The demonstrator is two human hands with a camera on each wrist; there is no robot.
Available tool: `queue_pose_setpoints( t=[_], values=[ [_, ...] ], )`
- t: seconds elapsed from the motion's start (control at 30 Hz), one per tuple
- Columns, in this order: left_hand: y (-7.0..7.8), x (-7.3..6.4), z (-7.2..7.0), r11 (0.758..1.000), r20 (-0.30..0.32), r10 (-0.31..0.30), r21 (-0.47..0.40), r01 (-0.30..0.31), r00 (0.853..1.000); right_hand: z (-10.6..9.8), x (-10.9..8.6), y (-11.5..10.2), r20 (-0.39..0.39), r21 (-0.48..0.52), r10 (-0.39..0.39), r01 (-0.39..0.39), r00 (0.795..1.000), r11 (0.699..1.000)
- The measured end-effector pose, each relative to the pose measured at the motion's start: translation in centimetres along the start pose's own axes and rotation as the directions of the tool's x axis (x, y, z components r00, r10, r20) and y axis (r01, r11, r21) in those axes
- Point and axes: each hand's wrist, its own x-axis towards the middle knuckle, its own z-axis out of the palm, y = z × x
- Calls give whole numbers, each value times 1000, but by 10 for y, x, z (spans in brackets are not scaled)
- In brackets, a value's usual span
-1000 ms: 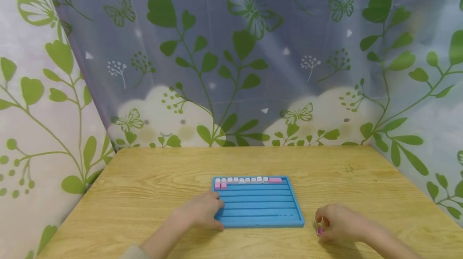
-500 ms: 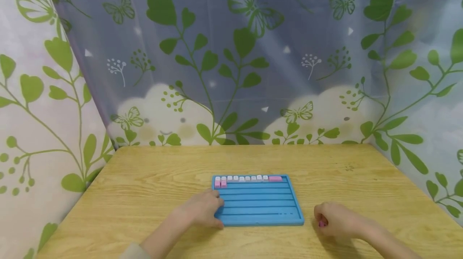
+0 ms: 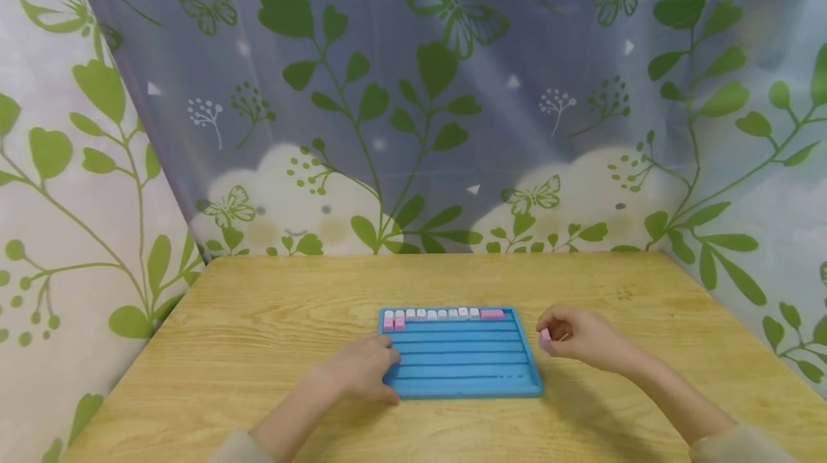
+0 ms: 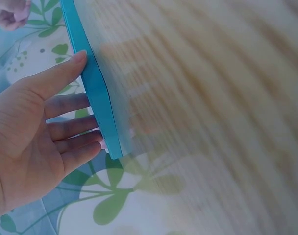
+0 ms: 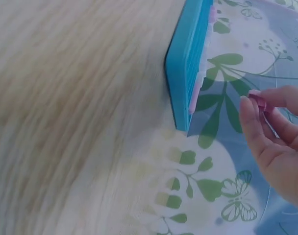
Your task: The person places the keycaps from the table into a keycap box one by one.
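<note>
A blue keycap tray [image 3: 461, 355] with ridged rows lies on the table. White keycaps [image 3: 442, 315] and a long pink keycap [image 3: 492, 314] fill its back row; two pink keycaps [image 3: 394, 323] stand below at the left. My left hand [image 3: 362, 370] rests on the tray's left rim, thumb at the front corner; in the left wrist view its fingers [image 4: 73, 128] are nearly straight against the rim. Right of the tray, above the table, my right hand [image 3: 578, 334] pinches a small pink keycap [image 3: 545, 337] between thumb and fingertips, also visible in the right wrist view [image 5: 257, 100].
The wooden table [image 3: 291, 291] extends around the tray on all sides. Behind it hangs a printed curtain [image 3: 413, 125] with leaves and butterflies, and similar cloth covers both sides.
My right hand has picked the pink keycap up from the table and moved it up and away from me, nearer the tray's right edge. The left hand has stayed on the tray.
</note>
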Motion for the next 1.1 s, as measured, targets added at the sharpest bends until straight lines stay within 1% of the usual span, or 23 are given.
queue_pose_setpoints(
  t=[0.1, 0.27, 0.4, 0.57, 0.8, 0.9, 1.1],
  values=[
    [0, 0, 0, 1000, 3, 0, 2, 0, 1000, 2, 7, -5, -26, 40, 18, -17, 1000, 999],
    [0, 0, -1, 1000, 10, -1, 4, 1, 1000, 9, 17, -11, -69, 65, -9, 14, 998, 998],
    [0, -1, -2, 1000, 10, -3, 0, 3, 1000, 18, 26, -13, -89, 71, -14, 20, 996, 997],
    [0, -1, -2, 1000, 7, -3, 1, 3, 1000, 30, 37, -17, -87, 116, -37, 47, 996, 992],
    [-1, -1, 1, 1000, -1, 0, 5, 0, 1000, 45, 50, -22, -36, 254, -51, 59, 998, 965],
    [-1, -1, 2, 1000, -1, -2, 6, 2, 1000, 51, 55, -23, -26, 266, -45, 51, 999, 963],
    [0, -1, 1, 1000, -1, -14, 3, 14, 1000, 62, 65, -25, -36, 244, -34, 42, 999, 969]
  ],
)
